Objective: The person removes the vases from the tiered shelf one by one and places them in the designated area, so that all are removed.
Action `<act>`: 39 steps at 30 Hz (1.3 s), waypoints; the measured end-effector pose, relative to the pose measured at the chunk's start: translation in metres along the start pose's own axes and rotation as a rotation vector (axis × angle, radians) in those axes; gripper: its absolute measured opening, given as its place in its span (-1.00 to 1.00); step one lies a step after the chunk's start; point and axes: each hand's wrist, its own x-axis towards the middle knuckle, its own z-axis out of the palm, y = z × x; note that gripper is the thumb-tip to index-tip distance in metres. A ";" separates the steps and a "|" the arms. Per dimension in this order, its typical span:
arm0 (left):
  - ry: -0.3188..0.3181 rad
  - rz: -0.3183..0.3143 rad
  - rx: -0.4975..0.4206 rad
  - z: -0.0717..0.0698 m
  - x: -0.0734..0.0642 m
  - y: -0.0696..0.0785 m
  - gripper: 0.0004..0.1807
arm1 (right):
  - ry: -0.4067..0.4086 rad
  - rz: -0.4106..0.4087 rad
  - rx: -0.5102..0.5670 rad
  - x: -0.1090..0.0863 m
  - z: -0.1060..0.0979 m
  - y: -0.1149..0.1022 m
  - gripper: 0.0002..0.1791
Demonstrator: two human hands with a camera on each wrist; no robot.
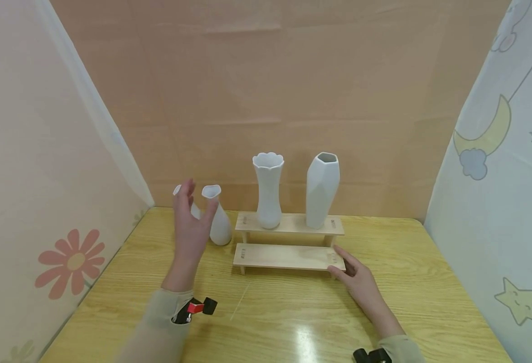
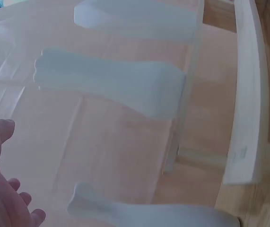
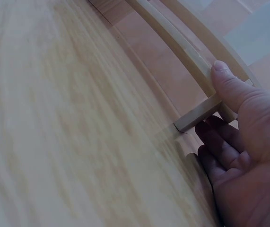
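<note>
A two-tier wooden display stand [image 1: 284, 256] stands on the table. On its upper tier are a white vase with a scalloped rim [image 1: 269, 196] and, to the right, a white faceted vase [image 1: 321, 191]. My right hand [image 1: 358, 285] grips the lower tier's right end, thumb on the front edge and fingers curled behind a leg [image 3: 198, 115]. Left of the stand, my left hand [image 1: 191, 229] is raised, fingers spread, holding nothing. It partly hides a slim white vase [image 1: 195, 210] in the head view. Beside it leans another slim white vase [image 1: 220, 227] with a wavy rim.
The wood-grain table [image 1: 293, 312] reaches back to a plain pinkish-brown cloth [image 1: 284, 91]. Patterned curtains hang at both sides, a flowered one [image 1: 30, 176] on the left and a moon-and-star one [image 1: 497, 217] on the right.
</note>
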 end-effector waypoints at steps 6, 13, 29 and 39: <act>-0.061 -0.007 -0.013 0.017 0.000 0.011 -0.13 | 0.003 0.001 -0.010 0.000 0.001 0.001 -0.17; -0.104 -0.064 -0.041 0.034 0.001 0.022 -0.07 | -0.002 0.011 -0.011 0.000 0.001 -0.001 -0.16; -0.134 -0.070 -0.146 0.084 -0.002 0.034 -0.13 | 0.013 0.007 0.004 0.001 0.001 0.001 -0.17; -0.135 -0.143 -0.164 0.106 -0.004 0.037 -0.13 | 0.012 0.019 -0.011 -0.003 -0.002 0.000 -0.16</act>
